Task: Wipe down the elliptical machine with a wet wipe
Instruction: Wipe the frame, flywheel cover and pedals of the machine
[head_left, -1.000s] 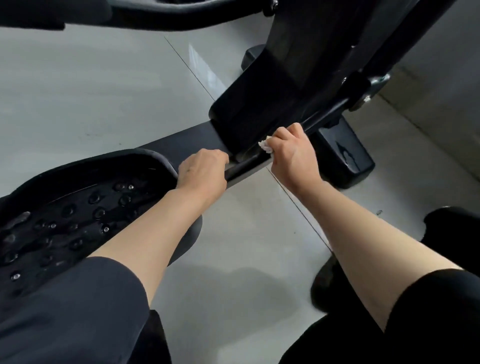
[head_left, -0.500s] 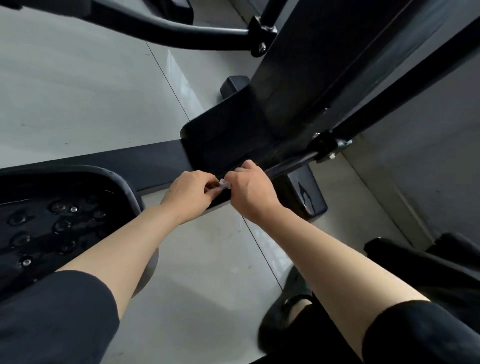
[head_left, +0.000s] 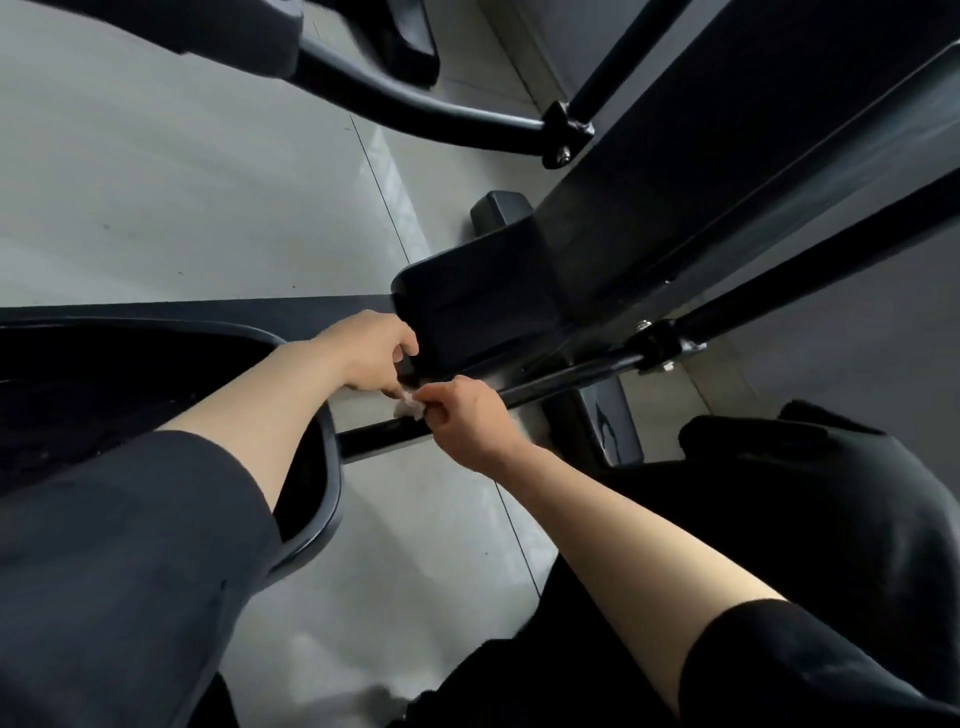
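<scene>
**Both Hands Pinching the Wipe at the Rail**

At frame center, the right hand (head_left: 470, 423) pinches a small white wipe (head_left: 410, 408) between curled fingers. The left hand (head_left: 376, 353), fingers curled, pinches its other edge. The wipe sits just above the black rail (head_left: 561, 379) of the elliptical machine (head_left: 675, 171). The pedal (head_left: 311, 467) lies at left on the grey floor (head_left: 156, 182).

Both bare forearms reach forward and converge, the left hand (head_left: 376, 349) with fingers curled downward, the right hand (head_left: 467, 421) just beside it, its fingers pinched closed at the fingertips.
</scene>
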